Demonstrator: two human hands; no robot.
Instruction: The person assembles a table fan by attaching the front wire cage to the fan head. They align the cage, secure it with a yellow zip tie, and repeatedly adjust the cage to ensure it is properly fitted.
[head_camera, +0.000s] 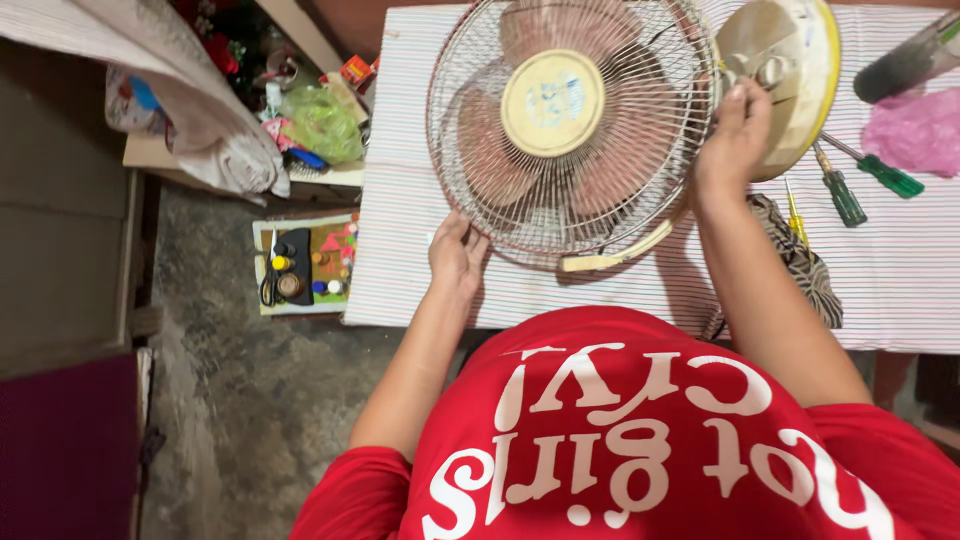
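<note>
L hand grips the lower-left rim of the fan guard, fingers curled on the wire. R hand is closed on the guard's right edge, next to the round fan base. Fan lies flat on the striped table, pinkish blades under the guard. Green-handled screwdrivers lie just right of the R hand, w/ a pink bag beyond.
</note>
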